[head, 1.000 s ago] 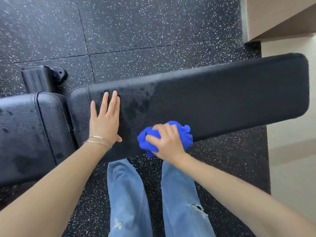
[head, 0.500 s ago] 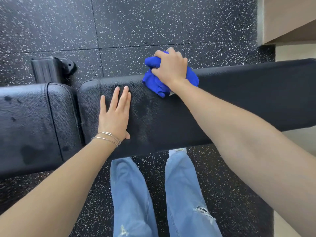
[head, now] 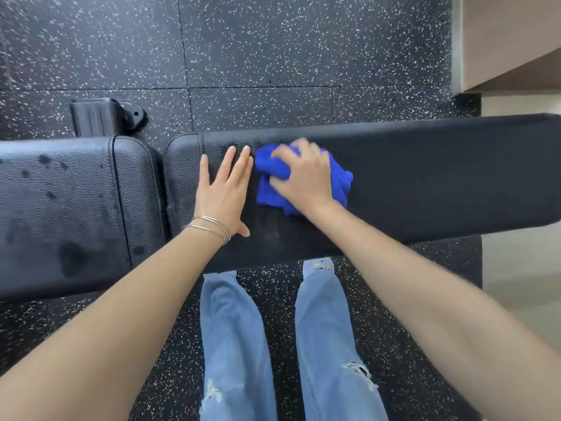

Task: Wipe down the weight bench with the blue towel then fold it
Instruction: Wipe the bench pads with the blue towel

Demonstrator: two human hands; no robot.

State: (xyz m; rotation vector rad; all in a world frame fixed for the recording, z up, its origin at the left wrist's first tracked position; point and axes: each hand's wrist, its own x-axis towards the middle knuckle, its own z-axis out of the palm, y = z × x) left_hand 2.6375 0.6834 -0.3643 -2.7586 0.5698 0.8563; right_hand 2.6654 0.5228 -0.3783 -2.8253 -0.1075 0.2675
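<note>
Black weight bench [head: 425, 177] runs left-right; right hand [head: 303, 174] presses bunched blue towel [head: 340, 177].

Hands: two, left hand [head: 223, 196] and right hand [head: 306, 174]
Blue towel [head: 340, 180]: one
Bench pads: two, seat pad [head: 76, 208] and back pad [head: 440, 180]
Bracelets [head: 209, 227]: several thin ones, count unclear
Jean legs: two

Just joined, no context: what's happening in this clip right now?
A person stands at a black weight bench and is wiping its long pad. The right hand presses a bunched blue towel onto the pad, close beside the left hand, which lies flat on it with fingers spread. The shorter seat pad to the left shows dark wet-looking spots. The towel is not yet folded.
</note>
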